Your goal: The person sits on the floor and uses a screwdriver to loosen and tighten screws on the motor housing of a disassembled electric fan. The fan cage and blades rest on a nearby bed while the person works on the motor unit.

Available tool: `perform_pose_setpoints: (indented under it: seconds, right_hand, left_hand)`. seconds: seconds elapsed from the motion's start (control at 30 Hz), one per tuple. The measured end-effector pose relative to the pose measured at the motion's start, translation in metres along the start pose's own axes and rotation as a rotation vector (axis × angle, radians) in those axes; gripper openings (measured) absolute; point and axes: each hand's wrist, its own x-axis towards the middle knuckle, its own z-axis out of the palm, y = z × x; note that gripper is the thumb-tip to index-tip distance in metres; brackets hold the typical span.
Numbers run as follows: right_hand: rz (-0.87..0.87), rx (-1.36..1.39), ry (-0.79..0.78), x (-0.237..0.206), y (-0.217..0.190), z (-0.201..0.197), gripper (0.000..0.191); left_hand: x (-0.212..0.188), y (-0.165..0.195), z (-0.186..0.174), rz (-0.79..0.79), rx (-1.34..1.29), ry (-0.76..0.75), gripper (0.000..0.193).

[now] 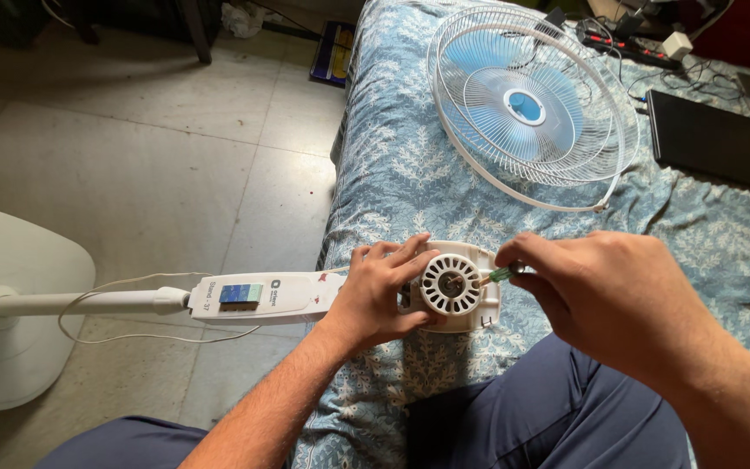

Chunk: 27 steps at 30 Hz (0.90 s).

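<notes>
left hand (pixel 375 291) steadies motor housing (pixel 453 285); right hand (pixel 596 291) pinches green screwdriver (pixel 501 274).

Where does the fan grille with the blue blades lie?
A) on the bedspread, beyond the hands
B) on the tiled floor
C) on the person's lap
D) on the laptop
A: the grille lies flat on the blue patterned bedspread, past the hands, beside the laptop.

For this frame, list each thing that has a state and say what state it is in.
Fan motor housing: lying on the bed, grille and blades off.
Fan guard with blue blades: detached, flat on the bedspread.
Fan stand: tipped on its side.
Laptop: closed.
Left hand: gripping the housing.
Right hand: pinching a green-handled tool at the housing.
</notes>
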Motion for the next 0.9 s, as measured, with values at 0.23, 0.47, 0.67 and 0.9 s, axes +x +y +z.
perform_pose_setpoints:
  seconds: [0.23,0.47,0.67,0.9]
  right_hand:
    - [-0.057,0.024,0.005,0.007,-0.004,-0.002,0.023]
    - [-0.126,0.056,0.069,0.002,0.008,0.01,0.015]
    - [-0.16,0.103,0.13,-0.011,0.019,0.018,0.019]
    - [-0.211,0.126,0.117,-0.013,0.027,0.021,0.019]
  left_hand:
    - [0.002,-0.001,-0.002,-0.011,-0.041,-0.017,0.087]
    - [0.005,-0.009,-0.005,0.051,-0.064,-0.012,0.079]
    - [0.004,-0.008,-0.006,0.055,-0.122,0.004,0.074]
    - [0.006,-0.006,-0.008,0.046,-0.1,-0.029,0.073]
